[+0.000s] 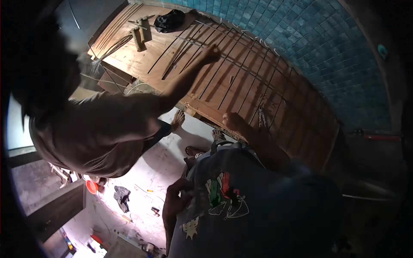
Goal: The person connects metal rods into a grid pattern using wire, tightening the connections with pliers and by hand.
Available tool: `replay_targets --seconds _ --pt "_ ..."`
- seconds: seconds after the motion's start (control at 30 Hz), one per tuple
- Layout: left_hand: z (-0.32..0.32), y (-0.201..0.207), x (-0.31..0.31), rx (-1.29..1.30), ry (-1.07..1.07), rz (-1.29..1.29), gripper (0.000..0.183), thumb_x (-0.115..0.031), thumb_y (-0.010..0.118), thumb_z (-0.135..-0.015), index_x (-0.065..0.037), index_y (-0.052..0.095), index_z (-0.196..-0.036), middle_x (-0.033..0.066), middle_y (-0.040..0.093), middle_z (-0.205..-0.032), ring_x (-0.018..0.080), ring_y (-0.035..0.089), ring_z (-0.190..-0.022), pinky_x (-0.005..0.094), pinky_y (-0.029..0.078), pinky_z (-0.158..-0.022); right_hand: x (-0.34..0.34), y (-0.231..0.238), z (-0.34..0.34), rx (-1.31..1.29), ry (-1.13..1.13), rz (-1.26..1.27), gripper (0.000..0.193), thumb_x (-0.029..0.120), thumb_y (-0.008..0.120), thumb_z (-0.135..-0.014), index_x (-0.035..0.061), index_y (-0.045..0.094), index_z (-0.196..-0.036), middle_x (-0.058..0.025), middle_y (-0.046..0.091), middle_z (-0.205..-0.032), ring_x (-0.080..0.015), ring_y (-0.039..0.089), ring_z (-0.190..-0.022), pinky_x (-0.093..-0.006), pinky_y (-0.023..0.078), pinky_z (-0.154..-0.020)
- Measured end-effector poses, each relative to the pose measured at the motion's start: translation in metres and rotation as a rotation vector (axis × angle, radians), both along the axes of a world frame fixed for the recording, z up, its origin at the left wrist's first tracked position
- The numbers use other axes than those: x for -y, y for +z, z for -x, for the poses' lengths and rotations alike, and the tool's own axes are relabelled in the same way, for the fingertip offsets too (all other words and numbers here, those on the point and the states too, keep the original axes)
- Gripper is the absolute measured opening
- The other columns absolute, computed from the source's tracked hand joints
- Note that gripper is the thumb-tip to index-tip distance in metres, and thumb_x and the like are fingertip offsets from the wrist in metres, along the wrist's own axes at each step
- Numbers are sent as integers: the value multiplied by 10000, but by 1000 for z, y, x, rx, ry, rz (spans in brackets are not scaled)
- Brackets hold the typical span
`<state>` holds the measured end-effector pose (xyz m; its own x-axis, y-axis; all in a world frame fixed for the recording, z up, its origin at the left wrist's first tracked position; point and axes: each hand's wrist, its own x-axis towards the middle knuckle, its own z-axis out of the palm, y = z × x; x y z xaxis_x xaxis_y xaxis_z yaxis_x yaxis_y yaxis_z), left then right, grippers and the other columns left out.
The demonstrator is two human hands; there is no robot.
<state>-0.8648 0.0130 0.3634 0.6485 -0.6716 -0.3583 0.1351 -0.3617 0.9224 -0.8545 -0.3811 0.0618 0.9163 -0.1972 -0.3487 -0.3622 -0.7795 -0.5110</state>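
A wide wooden board (172, 47) lies slanted ahead of me, with a grid of thin steel rods (241, 73) laid over it. My right hand (234, 121) rests on the board's near edge beside the rods, fingers bent; the dim light hides its grip. My left hand (176, 198) is low at the hem of my dark blue printed shirt (241, 202), fingers curled against the cloth. Another person in a beige shirt (94, 133) leans in from the left, one hand (211, 53) on a rod.
A blue tiled wall (327, 47) curves behind the board. A black bag (170, 20) and short wooden pieces (140, 34) lie at the board's far end. Feet in sandals (195, 150) stand on a pale floor littered with a rag (122, 195) and small tools.
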Motion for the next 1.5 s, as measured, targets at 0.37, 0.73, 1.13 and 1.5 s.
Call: replay_targets --seconds 0.37,0.73,1.13,1.5 --pt "-15 11 24 38 -29 7 193 -57 677 -806 13 642 -982 91 618 -809 157 577 -790 311 454 -726 -57 19 55 -94 -58 -317 266 245 553 -859 14 580 -730 -152 508 -613 -254 500 -570 -465 377 -566" --pt "-33 7 58 -26 -305 -52 114 10 663 -810 28 663 -923 103 656 -844 181 609 -806 323 468 -749 15 -12 52 -152 -34 -94 317 259 587 -863 6 685 -1026 -219 683 -931 -373 657 -858 -485 519 -815" --pt "-29 -17 109 8 -308 -20 104 -45 665 -835 24 648 -910 101 625 -809 168 582 -752 316 450 -692 51 1 68 -62 -130 -385 318 224 605 -876 -7 667 -1086 -221 670 -1003 -378 649 -941 -443 518 -881" --pt "-46 -166 115 50 21 -228 150 -105 598 -883 5 686 -934 74 659 -769 169 622 -719 305 494 -687 76 -24 74 -40 -157 -423 356 239 609 -854 -31 655 -1081 -226 667 -1002 -346 656 -918 -437 519 -799"
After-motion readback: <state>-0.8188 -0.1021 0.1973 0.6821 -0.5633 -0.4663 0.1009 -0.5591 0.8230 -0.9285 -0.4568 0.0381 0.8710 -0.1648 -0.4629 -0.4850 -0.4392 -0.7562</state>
